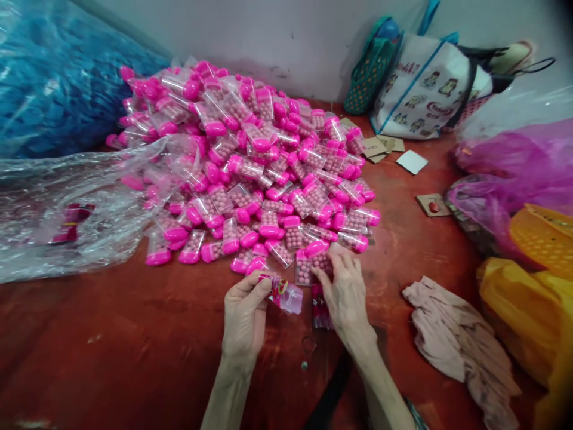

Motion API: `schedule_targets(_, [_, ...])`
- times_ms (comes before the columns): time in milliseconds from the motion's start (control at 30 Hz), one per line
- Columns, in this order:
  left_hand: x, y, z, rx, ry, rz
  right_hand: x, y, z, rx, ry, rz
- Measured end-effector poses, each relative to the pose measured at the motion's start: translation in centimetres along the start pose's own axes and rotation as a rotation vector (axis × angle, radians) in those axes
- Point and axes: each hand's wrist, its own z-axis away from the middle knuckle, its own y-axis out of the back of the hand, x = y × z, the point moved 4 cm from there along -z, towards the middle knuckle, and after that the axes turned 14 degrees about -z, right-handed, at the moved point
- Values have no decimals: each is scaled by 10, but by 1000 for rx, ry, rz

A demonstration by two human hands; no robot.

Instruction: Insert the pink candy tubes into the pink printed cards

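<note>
My left hand [245,316] pinches a printed plastic sleeve [286,295], pink and purple with a clear end, between thumb and forefinger. My right hand [347,292] is at the front edge of the pile, its thumb and fingers closed round a clear candy container [321,263] with pink balls inside. Its fingers partly cover this container. Just left of it stands another container [303,269]. Beneath the right palm lies a stack of dark pink printed sleeves [320,310], partly hidden by the hand.
A large heap of pink-capped candy containers [268,155] fills the middle. Clear plastic sheeting [102,179] and a big blue bag [58,71] lie left. On the right are a pale cloth [456,334], a yellow basket [544,239], purple bags [523,155] and a white printed bag [412,83].
</note>
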Motion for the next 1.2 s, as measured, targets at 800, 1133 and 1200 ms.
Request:
schedule_targets(800, [6,2,0,120,-94,121,-48,19,49,-186,-459,-700])
schedule_targets(1133, [11,1,2,-31,-191,38,-36,25,52,-254,-662,-942])
schedule_targets(1200, [9,1,2,-42,-177,27,-33,25,53,-224,-681,-911])
